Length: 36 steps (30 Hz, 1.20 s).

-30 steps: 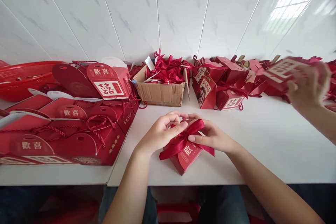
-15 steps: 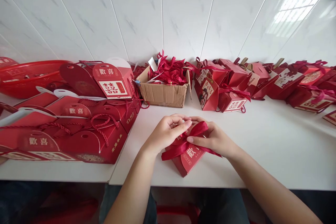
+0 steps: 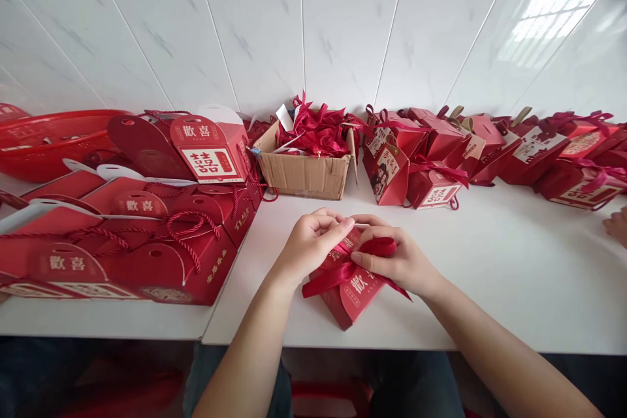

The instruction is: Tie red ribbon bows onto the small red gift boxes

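A small red gift box (image 3: 349, 305) with pale Chinese characters lies on the white table, one corner pointing at me. Around it runs a dark red satin ribbon (image 3: 329, 279), tied in a bow at its middle. My right hand (image 3: 392, 260) pinches the bow near its knot, thumb pressed against the ribbon. At the far side of the box, my left hand (image 3: 316, 245) has its thumb and curled fingers together. What they pinch is mostly hidden; a thin pale edge shows between the two hands.
A cardboard box (image 3: 306, 176) of red ribbons stands behind my hands. Stacked red gift boxes (image 3: 147, 241) with rope handles fill the left, before a red basket (image 3: 59, 127). Ribboned boxes (image 3: 435, 189) line the wall at right. Another person's hand (image 3: 617, 225) shows at the right edge.
The bow's right loop has folded smaller and lower under my right hand. A pale edge now shows between my fingertips. Another person's hand has appeared at the far right, where a box edge was.
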Tool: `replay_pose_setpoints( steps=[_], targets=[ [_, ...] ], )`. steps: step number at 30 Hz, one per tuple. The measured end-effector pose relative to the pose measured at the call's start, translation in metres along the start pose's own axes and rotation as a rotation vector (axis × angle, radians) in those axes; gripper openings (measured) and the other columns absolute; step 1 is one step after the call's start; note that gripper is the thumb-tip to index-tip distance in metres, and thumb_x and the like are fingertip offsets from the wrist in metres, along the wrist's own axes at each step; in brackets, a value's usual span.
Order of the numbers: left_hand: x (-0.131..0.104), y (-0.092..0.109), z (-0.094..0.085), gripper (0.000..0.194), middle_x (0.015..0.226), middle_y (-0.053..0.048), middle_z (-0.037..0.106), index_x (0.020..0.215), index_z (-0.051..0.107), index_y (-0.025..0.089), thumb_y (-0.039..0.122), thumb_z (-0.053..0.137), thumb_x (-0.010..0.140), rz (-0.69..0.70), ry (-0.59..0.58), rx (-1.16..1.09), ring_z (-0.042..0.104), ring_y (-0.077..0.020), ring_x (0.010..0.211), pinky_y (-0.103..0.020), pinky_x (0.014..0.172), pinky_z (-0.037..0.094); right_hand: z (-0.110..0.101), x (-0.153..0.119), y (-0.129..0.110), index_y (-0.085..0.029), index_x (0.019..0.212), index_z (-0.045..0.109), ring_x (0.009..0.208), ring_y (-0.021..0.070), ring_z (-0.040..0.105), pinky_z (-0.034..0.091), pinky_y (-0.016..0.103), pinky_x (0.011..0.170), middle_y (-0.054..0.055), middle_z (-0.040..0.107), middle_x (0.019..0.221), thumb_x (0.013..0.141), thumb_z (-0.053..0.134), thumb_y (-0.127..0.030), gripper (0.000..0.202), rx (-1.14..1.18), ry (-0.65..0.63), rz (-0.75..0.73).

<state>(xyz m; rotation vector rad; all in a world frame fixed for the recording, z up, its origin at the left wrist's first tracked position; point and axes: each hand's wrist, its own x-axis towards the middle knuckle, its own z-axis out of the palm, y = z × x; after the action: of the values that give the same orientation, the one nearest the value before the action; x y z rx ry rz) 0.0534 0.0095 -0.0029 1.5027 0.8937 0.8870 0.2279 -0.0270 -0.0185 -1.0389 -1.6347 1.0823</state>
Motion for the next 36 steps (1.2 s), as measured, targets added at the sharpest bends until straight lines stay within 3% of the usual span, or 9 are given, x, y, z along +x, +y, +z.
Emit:
replay_pose_setpoints(
  steps=[10, 15, 18, 22, 26, 31, 34, 36],
  targets=[
    [0.002, -0.003, -0.005, 0.038, 0.09, -0.003, 0.055, 0.057, 0.059, 0.016, 0.045, 0.06, 0.081, 0.085, 0.053, 0.217, 0.054, -0.0151, 0.078, -0.028, 0.074, 0.04, 0.001, 0.001, 0.002, -0.019, 0.071, 0.067, 0.113, 0.0252, 0.054, 0.045, 0.037, 0.09, 0.009, 0.055, 0.117, 0.074, 0.07, -0.022, 0.005, -0.048, -0.007, -0.011],
    [0.004, -0.005, -0.004, 0.045, 0.083, -0.002, 0.05, 0.051, 0.049, 0.017, 0.048, 0.058, 0.082, 0.138, 0.122, 0.297, 0.052, -0.0154, 0.08, -0.027, 0.077, 0.039, 0.001, 0.001, 0.002, -0.019, 0.07, 0.066, 0.111, 0.0255, 0.054, 0.043, 0.039, 0.094, 0.008, 0.055, 0.115, 0.073, 0.07, -0.022, 0.006, -0.062, -0.004, -0.013],
    [0.004, -0.005, -0.004, 0.052, 0.08, -0.001, 0.047, 0.048, 0.04, 0.016, 0.051, 0.054, 0.083, 0.129, 0.132, 0.256, 0.048, -0.0127, 0.071, -0.027, 0.072, 0.038, 0.001, 0.001, 0.001, -0.019, 0.07, 0.065, 0.114, 0.0262, 0.053, 0.042, 0.04, 0.096, 0.009, 0.054, 0.117, 0.073, 0.07, -0.022, 0.006, -0.06, 0.0, 0.002],
    [0.005, -0.007, -0.005, 0.046, 0.065, 0.002, 0.043, 0.058, 0.041, 0.019, 0.055, 0.049, 0.085, 0.046, 0.14, 0.151, 0.041, -0.0123, 0.059, -0.027, 0.061, 0.036, 0.001, 0.001, 0.001, -0.019, 0.069, 0.066, 0.115, 0.0262, 0.052, 0.04, 0.041, 0.098, 0.009, 0.054, 0.118, 0.073, 0.07, -0.024, 0.008, -0.056, 0.004, 0.011],
    [0.006, -0.008, -0.005, 0.047, 0.069, 0.0, 0.049, 0.058, 0.039, 0.019, 0.055, 0.043, 0.087, 0.058, 0.144, 0.165, 0.049, -0.0158, 0.07, -0.027, 0.066, 0.038, 0.001, 0.0, 0.002, -0.019, 0.068, 0.066, 0.115, 0.0263, 0.052, 0.039, 0.041, 0.1, 0.009, 0.054, 0.118, 0.072, 0.072, -0.027, 0.01, -0.047, 0.018, 0.02],
    [0.006, -0.006, -0.005, 0.051, 0.074, -0.003, 0.056, 0.051, 0.037, 0.019, 0.055, 0.045, 0.086, 0.036, 0.07, 0.104, 0.056, -0.0203, 0.084, -0.03, 0.078, 0.041, 0.001, -0.001, 0.002, -0.02, 0.07, 0.067, 0.12, 0.0255, 0.05, 0.038, 0.04, 0.103, 0.008, 0.055, 0.118, 0.075, 0.072, -0.031, 0.013, -0.026, 0.011, 0.014],
    [0.004, -0.003, -0.007, 0.053, 0.081, -0.004, 0.063, 0.048, 0.036, 0.019, 0.052, 0.043, 0.088, 0.047, 0.018, 0.005, 0.057, -0.0222, 0.095, -0.032, 0.089, 0.039, -0.006, -0.001, 0.003, -0.022, 0.084, 0.069, 0.124, 0.0248, 0.048, 0.036, 0.039, 0.105, 0.007, 0.054, 0.124, 0.078, 0.07, -0.035, 0.014, -0.007, -0.066, -0.035],
    [0.003, -0.002, -0.009, 0.054, 0.093, -0.005, 0.066, 0.047, 0.037, 0.018, 0.051, 0.04, 0.09, 0.041, -0.003, -0.062, 0.057, -0.0225, 0.099, -0.034, 0.093, 0.038, -0.016, 0.0, 0.006, -0.027, 0.112, 0.063, 0.129, 0.0256, 0.044, 0.034, 0.041, 0.108, 0.007, 0.047, 0.135, 0.075, 0.072, -0.038, 0.039, 0.026, -0.199, -0.085]
  ],
)
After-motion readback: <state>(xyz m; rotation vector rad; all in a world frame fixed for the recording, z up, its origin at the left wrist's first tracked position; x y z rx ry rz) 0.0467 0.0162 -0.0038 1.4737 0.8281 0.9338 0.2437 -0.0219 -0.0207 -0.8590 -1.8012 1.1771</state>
